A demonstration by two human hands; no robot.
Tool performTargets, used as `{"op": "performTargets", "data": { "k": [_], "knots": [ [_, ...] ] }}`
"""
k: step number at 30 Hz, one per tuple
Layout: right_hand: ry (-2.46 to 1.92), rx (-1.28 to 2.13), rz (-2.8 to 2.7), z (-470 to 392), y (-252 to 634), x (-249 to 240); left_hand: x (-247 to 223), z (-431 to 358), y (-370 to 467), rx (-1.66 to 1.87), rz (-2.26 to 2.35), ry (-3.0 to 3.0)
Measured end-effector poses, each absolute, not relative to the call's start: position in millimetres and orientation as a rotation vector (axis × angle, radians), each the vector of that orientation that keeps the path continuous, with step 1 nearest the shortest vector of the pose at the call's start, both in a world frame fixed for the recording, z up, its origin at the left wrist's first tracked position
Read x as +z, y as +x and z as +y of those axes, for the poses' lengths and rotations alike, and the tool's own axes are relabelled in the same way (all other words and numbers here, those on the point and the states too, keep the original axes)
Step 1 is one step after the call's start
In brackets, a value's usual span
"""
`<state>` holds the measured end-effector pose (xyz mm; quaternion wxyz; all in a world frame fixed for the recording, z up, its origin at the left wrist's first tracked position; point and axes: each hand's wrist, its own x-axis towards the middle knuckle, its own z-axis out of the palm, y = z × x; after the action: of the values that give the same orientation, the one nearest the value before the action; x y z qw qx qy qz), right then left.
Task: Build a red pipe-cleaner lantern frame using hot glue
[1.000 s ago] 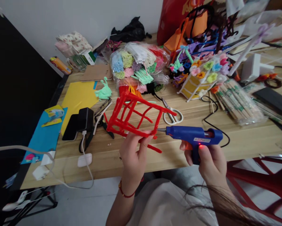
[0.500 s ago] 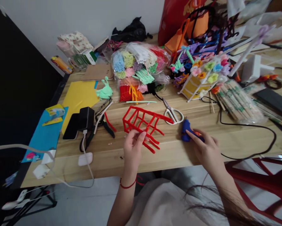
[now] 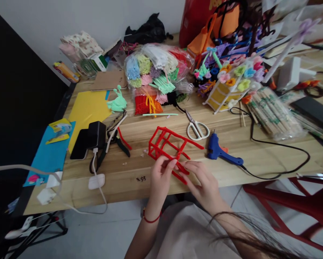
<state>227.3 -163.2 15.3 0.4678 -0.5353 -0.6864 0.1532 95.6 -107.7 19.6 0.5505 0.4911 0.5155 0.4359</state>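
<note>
- Left hand (image 3: 161, 177): its fingers pinch a red pipe-cleaner frame (image 3: 182, 146) by a lower corner, as in both earlier views.
- Right hand (image 3: 203, 181): its fingers are narrowly spaced at the frame's lower posts, at about 5 o'clock from the frame's middle; I cannot tell whether they grip or only touch. Half a second ago this hand was on the glue gun.
- The red frame is in front of the person over the near part of the wooden counter (image 3: 140, 142), tilted, its loose post ends toward 3 to 5 o'clock.
- Blue glue gun (image 3: 217, 150): it lies on the counter at 3 o'clock from the frame, free of the hand, nozzle toward 12. One second ago it was held up, with its nozzle at the frame.
- White-handled scissors (image 3: 198, 129): near the frame at 1 to 2 o'clock, unmoved on the counter.
- Light green pipe cleaner (image 3: 160, 114): at 11 o'clock, before the bagged pipe-cleaner bundles (image 3: 156, 70).
- Short red pipe-cleaner piece (image 3: 124, 139): at 9 to 10 o'clock, beside dark-handled pliers (image 3: 123, 147).
- Handwritten mark (image 3: 141, 178): on the counter at 8 o'clock, more fully exposed than half a second ago.
</note>
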Motion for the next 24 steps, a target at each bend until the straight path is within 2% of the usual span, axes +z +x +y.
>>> {"op": "performTargets", "data": {
  "k": [9,16,24],
  "knots": [
    [-1.289,0.374,-1.637,-166.7,233.2,14.4,12.3,-111.2,75.6,0.844,1.051,1.484],
    [-1.293,0.372,-1.646,-170.1,231.4,20.6,4.5,-113.6,78.4,0.962,1.187,1.483],
    [-1.315,0.325,-1.669,-169.6,235.1,14.8,6.6,-115.6,79.7,0.967,1.122,1.43]
  ]
}}
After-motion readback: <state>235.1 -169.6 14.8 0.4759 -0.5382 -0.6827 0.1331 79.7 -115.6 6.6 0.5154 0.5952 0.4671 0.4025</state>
